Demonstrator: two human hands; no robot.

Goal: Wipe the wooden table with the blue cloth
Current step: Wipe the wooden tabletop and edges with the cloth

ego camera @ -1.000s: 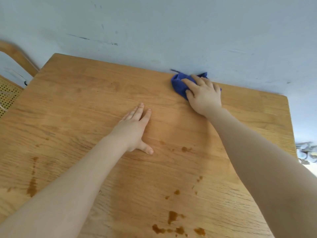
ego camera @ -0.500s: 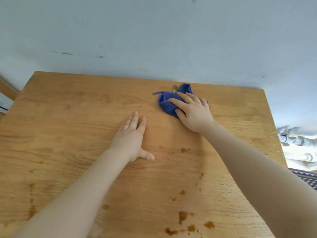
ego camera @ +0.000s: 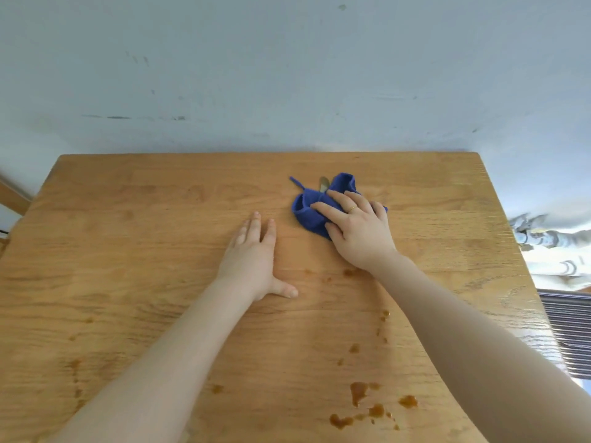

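My right hand (ego camera: pixel 359 233) pressed flat-fingered on the blue cloth (ego camera: pixel 311 207) near the table's (ego camera: pixel 128 251) far edge. My left hand (ego camera: pixel 252 260) lay open, palm down, beside it, brown stains (ego camera: pixel 358 391) spotting the near right corner.

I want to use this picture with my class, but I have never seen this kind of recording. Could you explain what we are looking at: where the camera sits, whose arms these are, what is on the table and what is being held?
The camera is worn on a person's head and looks forward and down, so both bare arms reach in from the bottom edge. No machine is involved. The left hand lies flat on the wooden table, fingers straight, holding nothing. The right hand, with a ring on one finger, presses a crumpled blue cloth onto the table near its far edge. A small pale object peeks out behind the cloth; I cannot tell what it is. Brown spill spots dot the near right part of the table, not yet wiped. Behind the table is a pale wall.
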